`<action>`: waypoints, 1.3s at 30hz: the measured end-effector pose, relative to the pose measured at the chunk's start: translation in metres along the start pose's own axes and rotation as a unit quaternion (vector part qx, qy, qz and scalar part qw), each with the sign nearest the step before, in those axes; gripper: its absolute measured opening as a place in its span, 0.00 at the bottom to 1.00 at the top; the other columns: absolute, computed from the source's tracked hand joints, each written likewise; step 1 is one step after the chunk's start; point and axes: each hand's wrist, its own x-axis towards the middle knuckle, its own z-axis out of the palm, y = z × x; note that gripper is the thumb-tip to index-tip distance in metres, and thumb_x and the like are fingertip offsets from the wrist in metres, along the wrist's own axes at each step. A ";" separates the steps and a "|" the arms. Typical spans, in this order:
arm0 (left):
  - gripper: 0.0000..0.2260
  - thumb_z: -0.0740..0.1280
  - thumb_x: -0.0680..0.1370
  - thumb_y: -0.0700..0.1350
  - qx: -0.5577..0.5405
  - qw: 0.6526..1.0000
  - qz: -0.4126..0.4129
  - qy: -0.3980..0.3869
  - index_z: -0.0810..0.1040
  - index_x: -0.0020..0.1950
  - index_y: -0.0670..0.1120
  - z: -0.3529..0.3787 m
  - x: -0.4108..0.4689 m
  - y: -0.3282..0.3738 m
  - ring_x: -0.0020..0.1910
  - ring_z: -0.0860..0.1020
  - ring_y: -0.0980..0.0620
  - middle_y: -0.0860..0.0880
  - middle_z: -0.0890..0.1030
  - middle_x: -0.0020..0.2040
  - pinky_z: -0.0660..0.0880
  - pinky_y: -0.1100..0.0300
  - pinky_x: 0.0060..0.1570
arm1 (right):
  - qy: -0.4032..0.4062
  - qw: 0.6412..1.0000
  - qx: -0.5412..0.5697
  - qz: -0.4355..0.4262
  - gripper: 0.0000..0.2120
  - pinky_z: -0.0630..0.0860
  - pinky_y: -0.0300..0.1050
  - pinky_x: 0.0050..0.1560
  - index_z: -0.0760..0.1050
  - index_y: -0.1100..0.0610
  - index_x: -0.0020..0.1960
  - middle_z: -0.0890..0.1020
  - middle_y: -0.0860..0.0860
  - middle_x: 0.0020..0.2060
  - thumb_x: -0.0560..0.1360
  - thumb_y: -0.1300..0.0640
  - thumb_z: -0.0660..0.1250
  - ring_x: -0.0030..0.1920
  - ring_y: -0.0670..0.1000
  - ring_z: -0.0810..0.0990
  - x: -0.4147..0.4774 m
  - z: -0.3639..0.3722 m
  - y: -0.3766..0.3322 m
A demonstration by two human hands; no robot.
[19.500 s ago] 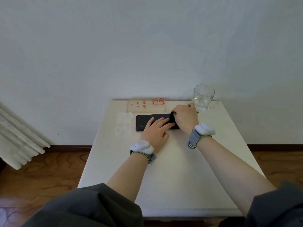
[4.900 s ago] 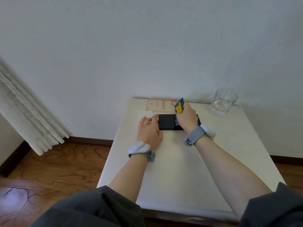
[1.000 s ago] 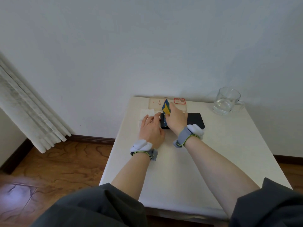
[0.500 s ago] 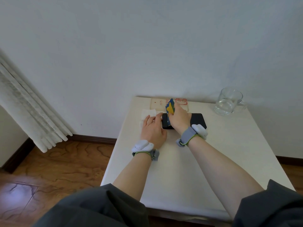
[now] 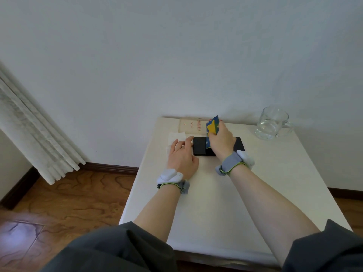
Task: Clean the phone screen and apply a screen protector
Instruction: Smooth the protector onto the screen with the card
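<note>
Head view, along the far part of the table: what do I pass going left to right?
White wipe → left hand → phone → blue and yellow card held upright in the right hand → glass mug.

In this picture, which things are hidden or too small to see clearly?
Head view only:
- Phone: middle hidden by right hand.
- Card: lower edge's contact with screen unclear.
- Screen protector: invisible on dark glass.
- Red print on clear case: too small.
- Tissue: partly under left hand.
</note>
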 end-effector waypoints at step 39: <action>0.04 0.70 0.64 0.46 0.078 0.975 0.041 0.204 0.80 0.29 0.50 0.010 -0.004 -0.002 0.45 0.67 0.51 0.51 0.75 0.34 0.58 0.52 0.55 | -0.153 0.895 -0.288 -0.305 0.18 0.65 0.50 0.58 0.78 0.49 0.61 0.80 0.50 0.59 0.79 0.62 0.54 0.58 0.56 0.75 -0.012 -0.021 0.017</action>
